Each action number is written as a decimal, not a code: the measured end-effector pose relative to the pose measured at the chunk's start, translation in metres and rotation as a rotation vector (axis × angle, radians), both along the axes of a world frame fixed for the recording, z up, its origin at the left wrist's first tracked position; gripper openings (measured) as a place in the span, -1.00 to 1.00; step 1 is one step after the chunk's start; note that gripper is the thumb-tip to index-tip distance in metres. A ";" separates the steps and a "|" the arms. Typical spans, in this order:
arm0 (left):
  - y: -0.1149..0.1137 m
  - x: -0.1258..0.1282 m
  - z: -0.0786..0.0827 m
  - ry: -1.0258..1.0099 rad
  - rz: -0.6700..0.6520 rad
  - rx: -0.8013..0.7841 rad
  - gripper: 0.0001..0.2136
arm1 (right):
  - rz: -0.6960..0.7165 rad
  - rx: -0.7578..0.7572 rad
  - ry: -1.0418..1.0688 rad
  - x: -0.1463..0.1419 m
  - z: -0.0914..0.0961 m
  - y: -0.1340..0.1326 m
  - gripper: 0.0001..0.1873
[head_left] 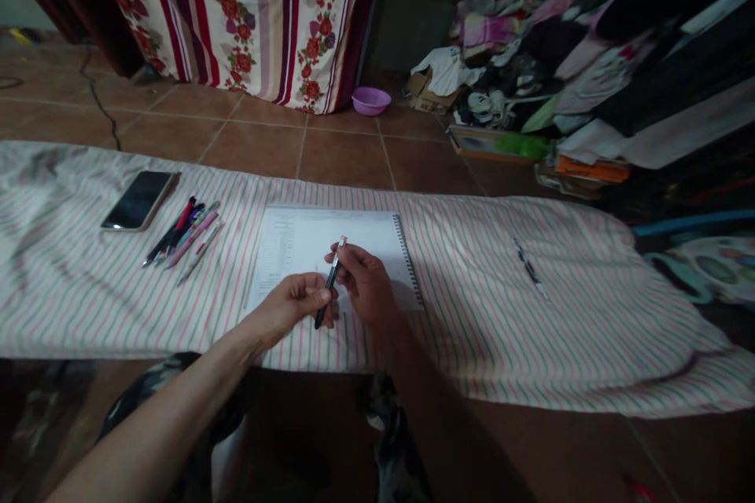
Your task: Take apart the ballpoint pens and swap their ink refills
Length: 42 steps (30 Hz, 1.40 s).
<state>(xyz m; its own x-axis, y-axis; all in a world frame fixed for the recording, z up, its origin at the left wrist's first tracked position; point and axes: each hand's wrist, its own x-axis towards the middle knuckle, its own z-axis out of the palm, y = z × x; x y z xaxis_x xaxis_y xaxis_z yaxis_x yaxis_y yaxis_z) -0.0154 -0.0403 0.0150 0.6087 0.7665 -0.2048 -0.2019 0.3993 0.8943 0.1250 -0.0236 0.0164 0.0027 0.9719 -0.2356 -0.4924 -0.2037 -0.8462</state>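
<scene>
Both hands hold one dark pen (330,283) with a pale pink end, tilted over the near edge of a spiral notebook (307,240). My left hand (292,306) pinches the pen's lower part with closed fingers. My right hand (366,279) grips its upper part, fingers curled round it. The notebook lies open on a pink-and-white striped cloth (531,330) spread on the floor, its spiral binding on the right side.
Several pens (185,236) and a dark phone (138,200) lie on the cloth to the left. Another pen (528,267) lies to the right. Beyond are tiled floor, a purple bowl (371,100), a floral curtain (253,16) and a pile of clothes (560,55).
</scene>
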 end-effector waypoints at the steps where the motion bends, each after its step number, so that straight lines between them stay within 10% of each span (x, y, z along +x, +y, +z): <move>1: 0.000 0.000 0.000 0.005 0.010 0.001 -0.79 | -0.002 0.005 -0.012 0.000 0.000 0.000 -0.77; 42: 0.009 0.000 0.001 -0.102 0.121 -0.280 -0.80 | -0.009 0.035 0.017 -0.002 -0.007 0.000 -0.57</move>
<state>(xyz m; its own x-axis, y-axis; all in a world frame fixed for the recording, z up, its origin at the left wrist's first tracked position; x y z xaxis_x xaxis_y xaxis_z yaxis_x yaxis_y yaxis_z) -0.0152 -0.0314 0.0163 0.5447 0.7570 -0.3608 -0.3456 0.5947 0.7259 0.1228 -0.0232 0.0090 0.0078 0.9794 -0.2016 -0.5086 -0.1697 -0.8441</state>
